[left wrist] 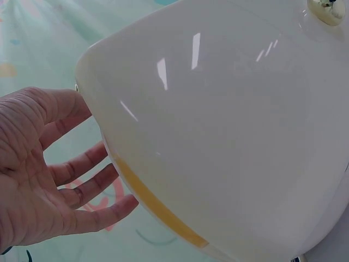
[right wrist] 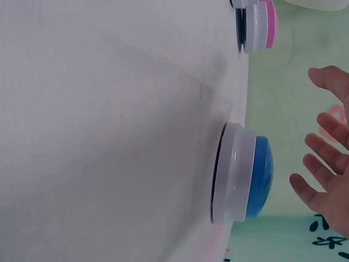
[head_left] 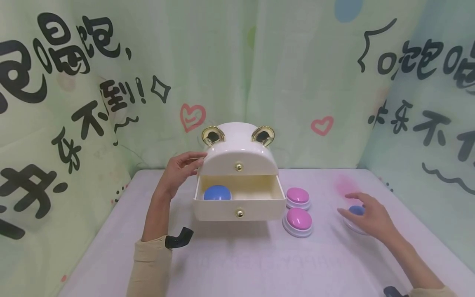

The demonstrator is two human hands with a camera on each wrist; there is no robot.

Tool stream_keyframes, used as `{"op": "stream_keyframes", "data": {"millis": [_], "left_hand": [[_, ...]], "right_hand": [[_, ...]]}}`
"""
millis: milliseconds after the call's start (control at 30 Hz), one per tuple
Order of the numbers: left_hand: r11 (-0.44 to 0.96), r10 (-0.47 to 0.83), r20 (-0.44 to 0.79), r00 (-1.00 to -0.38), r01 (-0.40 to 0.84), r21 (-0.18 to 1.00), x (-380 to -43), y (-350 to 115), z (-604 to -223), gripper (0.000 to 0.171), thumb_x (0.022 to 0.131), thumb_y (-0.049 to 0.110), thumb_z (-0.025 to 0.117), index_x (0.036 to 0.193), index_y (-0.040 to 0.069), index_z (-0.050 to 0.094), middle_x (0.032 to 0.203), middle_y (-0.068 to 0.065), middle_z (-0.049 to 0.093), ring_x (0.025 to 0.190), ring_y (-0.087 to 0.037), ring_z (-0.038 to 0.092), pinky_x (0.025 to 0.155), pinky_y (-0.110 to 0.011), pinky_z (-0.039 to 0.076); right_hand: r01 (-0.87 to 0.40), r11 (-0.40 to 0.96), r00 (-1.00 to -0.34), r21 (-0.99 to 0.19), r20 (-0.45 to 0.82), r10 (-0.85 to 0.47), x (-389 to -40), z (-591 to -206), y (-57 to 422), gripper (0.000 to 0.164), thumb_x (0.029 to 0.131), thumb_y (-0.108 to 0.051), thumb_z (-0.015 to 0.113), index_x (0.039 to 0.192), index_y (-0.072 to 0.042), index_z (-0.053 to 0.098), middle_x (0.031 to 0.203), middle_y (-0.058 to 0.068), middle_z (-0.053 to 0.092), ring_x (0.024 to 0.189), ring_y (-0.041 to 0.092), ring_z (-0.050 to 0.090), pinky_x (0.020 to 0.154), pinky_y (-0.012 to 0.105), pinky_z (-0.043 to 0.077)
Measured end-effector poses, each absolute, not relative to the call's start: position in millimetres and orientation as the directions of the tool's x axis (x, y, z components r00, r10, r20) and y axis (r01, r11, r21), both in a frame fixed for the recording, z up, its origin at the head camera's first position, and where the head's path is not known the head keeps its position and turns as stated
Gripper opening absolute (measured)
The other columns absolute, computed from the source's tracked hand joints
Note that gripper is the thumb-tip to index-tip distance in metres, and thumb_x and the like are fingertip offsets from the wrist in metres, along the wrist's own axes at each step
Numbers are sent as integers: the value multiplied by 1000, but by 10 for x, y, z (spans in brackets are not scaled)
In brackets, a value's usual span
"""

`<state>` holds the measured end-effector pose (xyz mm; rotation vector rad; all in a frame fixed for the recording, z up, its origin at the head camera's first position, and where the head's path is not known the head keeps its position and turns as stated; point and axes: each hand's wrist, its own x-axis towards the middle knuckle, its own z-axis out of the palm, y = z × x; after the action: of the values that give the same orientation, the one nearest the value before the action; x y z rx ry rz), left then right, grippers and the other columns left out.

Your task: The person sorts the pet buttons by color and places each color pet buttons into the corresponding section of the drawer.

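A white cabinet (head_left: 241,138) with a rounded top and two gold-ringed eyes stands mid-table. Its lower drawer (head_left: 215,211) is pulled out, with a blue push button (head_left: 217,192) at the left inside. My left hand (head_left: 177,174) is at the cabinet's left side; in the left wrist view its fingertips meet the glossy shell (left wrist: 218,125). Over to the right, my right hand (head_left: 376,218) hovers over another blue push button (right wrist: 234,174) with a white base. Its fingers are spread and apart from the button in the right wrist view.
Two pink push buttons (head_left: 299,218) on white bases sit just right of the drawer, one behind the other. The upper drawer, with a small gold knob (head_left: 238,166), is closed. A printed curtain (head_left: 289,82) hangs behind and beside the table (head_left: 237,264).
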<state>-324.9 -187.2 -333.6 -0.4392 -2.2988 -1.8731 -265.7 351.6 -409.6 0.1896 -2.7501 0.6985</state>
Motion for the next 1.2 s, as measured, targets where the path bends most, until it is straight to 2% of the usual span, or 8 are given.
{"op": "stream_keyframes", "data": {"millis": [200, 600, 767, 833, 933, 1033, 1067, 1200], "left_hand": [[173, 135, 296, -946, 317, 933, -3252, -1875, -3344, 38, 100, 24, 68, 133, 6, 67, 138, -13, 63, 120, -26, 61, 101, -51, 52], [166, 134, 291, -947, 311, 936, -3266, -1866, -3347, 37, 100, 23, 68, 133, 6, 67, 138, -13, 63, 119, -26, 61, 101, -51, 51], [175, 133, 291, -948, 311, 934, -3262, -1866, -3346, 37, 100, 24, 68, 133, 6, 67, 138, -12, 62, 121, -28, 61, 102, -53, 51], [177, 134, 292, -947, 313, 933, -3259, -1865, -3342, 37, 100, 24, 68, 133, 6, 67, 139, -12, 62, 122, -28, 61, 102, -53, 51], [171, 137, 295, -945, 316, 933, -3253, -1867, -3337, 37, 100, 23, 68, 133, 6, 67, 139, -13, 62, 122, -29, 60, 103, -54, 51], [166, 138, 298, -944, 319, 933, -3250, -1869, -3335, 37, 100, 22, 67, 134, 5, 66, 140, -14, 62, 122, -29, 61, 103, -54, 50], [164, 137, 298, -945, 318, 934, -3248, -1870, -3335, 37, 100, 22, 68, 134, 5, 66, 140, -14, 62, 122, -29, 61, 103, -54, 50], [163, 137, 293, -946, 313, 936, -3244, -1872, -3337, 38, 100, 23, 68, 134, 5, 66, 140, -14, 61, 122, -29, 61, 103, -54, 50]], "right_hand": [[-211, 850, -964, -483, 246, -100, -2687, -4138, 3641, 69, 88, -34, 82, 136, 5, 51, 140, 36, 48, 131, 57, 38, 99, 76, 36], [-252, 818, -963, -517, 215, -161, -2727, -4239, 3861, 72, 86, -29, 83, 140, 4, 48, 142, 35, 45, 129, 56, 39, 95, 77, 39], [-263, 809, -962, -525, 211, -176, -2728, -4264, 3905, 73, 85, -27, 85, 139, 5, 48, 140, 35, 46, 123, 55, 44, 93, 75, 43], [-263, 806, -962, -530, 204, -180, -2730, -4281, 3928, 73, 84, -26, 85, 138, 5, 48, 139, 35, 47, 120, 54, 46, 91, 72, 46], [-269, 807, -961, -526, 198, -191, -2743, -4308, 3965, 72, 83, -26, 86, 136, 6, 50, 136, 33, 52, 119, 50, 50, 91, 57, 52], [-276, 813, -960, -512, 189, -207, -2754, -4335, 4001, 70, 82, -25, 87, 134, 5, 52, 134, 31, 55, 118, 47, 52, 89, 48, 51], [-278, 813, -960, -512, 184, -213, -2756, -4342, 4012, 69, 82, -25, 87, 134, 5, 52, 134, 30, 55, 119, 47, 51, 90, 49, 50], [-277, 799, -961, -533, 160, -226, -2755, -4370, 4039, 70, 82, -24, 86, 136, 3, 51, 137, 32, 51, 122, 51, 47, 92, 66, 44]]}}
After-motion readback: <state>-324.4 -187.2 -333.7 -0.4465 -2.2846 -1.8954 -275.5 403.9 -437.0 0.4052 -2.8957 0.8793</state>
